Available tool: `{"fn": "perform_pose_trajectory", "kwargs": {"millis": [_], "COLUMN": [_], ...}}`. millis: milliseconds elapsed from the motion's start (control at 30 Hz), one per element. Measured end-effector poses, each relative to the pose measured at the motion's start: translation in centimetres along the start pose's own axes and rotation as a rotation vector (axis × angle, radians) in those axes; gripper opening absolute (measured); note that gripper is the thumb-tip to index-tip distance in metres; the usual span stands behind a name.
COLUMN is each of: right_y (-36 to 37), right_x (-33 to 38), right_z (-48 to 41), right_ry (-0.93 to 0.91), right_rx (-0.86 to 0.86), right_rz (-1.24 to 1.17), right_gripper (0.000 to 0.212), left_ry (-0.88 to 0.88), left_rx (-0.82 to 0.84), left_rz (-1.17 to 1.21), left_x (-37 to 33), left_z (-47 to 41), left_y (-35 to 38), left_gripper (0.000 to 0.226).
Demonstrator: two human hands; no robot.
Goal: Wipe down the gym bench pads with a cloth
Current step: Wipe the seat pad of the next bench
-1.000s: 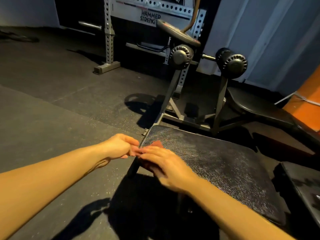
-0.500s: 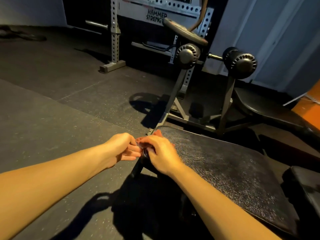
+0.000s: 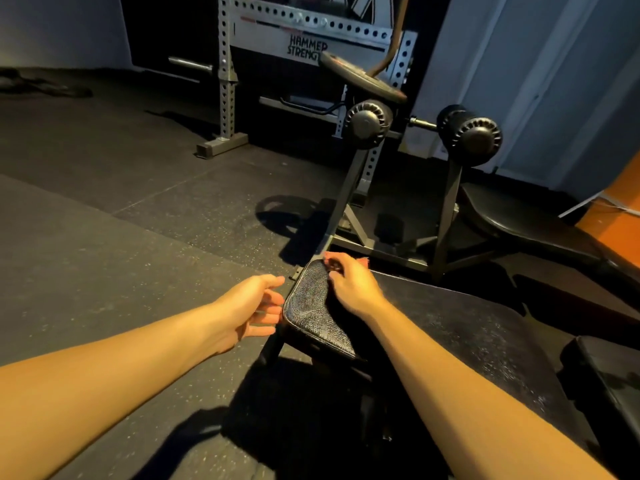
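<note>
A reddish cloth (image 3: pixel 363 261) lies at the far left corner of a black, textured bench pad (image 3: pixel 450 327). Most of the cloth is hidden under the right hand (image 3: pixel 349 284), and only a small strip of it shows past the fingers at the pad's far edge. The right hand sits on top of the cloth, palm down, with its fingers bent over and round it, holding it against the pad. The bare right forearm reaches in across the pad from the lower right.

The left hand (image 3: pixel 251 306) is just beside the pad's left edge, a little nearer the viewer than the cloth. It holds nothing, and its fingers are loosely spread and point at the pad's side. Whether the fingertips touch the pad cannot be told.

A second pad (image 3: pixel 616 382) sits just to the right of the first, at the lower right. Beyond the first pad's far end, two round black foam rollers (image 3: pixel 367 124) stand on a grey metal frame (image 3: pixel 346 188). A weight plate (image 3: pixel 360 77) tilts above the left roller. Behind it is a perforated steel rack (image 3: pixel 227 81) with lettering that reads "HAMMER STRENG". A dark seat (image 3: pixel 519 223) lies to the right of the frame. The floor (image 3: pixel 104 220) is dark, speckled rubber matting.
</note>
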State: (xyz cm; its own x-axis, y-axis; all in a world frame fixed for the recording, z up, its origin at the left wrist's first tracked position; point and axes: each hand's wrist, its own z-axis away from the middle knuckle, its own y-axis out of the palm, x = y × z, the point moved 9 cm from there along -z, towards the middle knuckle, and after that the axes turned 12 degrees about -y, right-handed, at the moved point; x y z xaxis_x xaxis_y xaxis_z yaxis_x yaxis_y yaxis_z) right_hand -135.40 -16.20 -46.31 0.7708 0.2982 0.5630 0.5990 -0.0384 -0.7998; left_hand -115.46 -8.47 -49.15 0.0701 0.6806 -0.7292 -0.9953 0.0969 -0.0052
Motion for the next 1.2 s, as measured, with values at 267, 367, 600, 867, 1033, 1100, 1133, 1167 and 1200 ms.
{"fn": "perform_pose_trajectory", "kwargs": {"millis": [267,367,600,867,1033,1100,1133,1167,1200], "right_y": [2.7,2.2,-3.3,-2.7,-4.9,-5.9,-6.2,-6.3,-6.4], "right_x": [10.2,10.8,5.3,5.5,6.4,6.3,6.3,6.3,6.5], "right_z": [6.6,9.6,11.9,13.8,13.5,13.2,13.1,12.9,12.8], "right_ry": [-0.429,-0.456,0.243,0.481,0.24,0.177,0.162,0.151,0.144], "right_rx": [0.121,0.214,-0.047,-0.028,0.095,0.056,0.037,0.021,0.012], "right_rz": [-0.091,-0.161,-1.061,-1.493,-1.095,-1.007,-1.006,-1.014,-1.022], "right_gripper": [0.047,0.044,0.038,0.042,0.028,0.022,0.022,0.021,0.017], "left_ry": [-0.06,-0.064,0.331,0.482,0.505,0.518,0.518,0.513,0.513], "left_rx": [-0.029,-0.02,-0.091,0.083,0.086,0.098,0.096,0.09,0.082], "left_rz": [0.072,0.014,-0.463,-0.508,-0.444,-0.461,-0.464,-0.461,-0.468], "left_x": [-0.9,-0.9,-4.9,-4.4,-5.1,-5.4,-5.4,-5.4,-5.3], "left_z": [-0.4,-0.5,3.6,8.8,9.5,9.6,9.6,9.4,9.3], "left_y": [-1.5,-1.2,0.4,5.3,5.2,5.3,5.3,5.3,5.2], "left_gripper": [0.051,0.049,0.01,0.02,0.012,0.012,0.013,0.013,0.013]}}
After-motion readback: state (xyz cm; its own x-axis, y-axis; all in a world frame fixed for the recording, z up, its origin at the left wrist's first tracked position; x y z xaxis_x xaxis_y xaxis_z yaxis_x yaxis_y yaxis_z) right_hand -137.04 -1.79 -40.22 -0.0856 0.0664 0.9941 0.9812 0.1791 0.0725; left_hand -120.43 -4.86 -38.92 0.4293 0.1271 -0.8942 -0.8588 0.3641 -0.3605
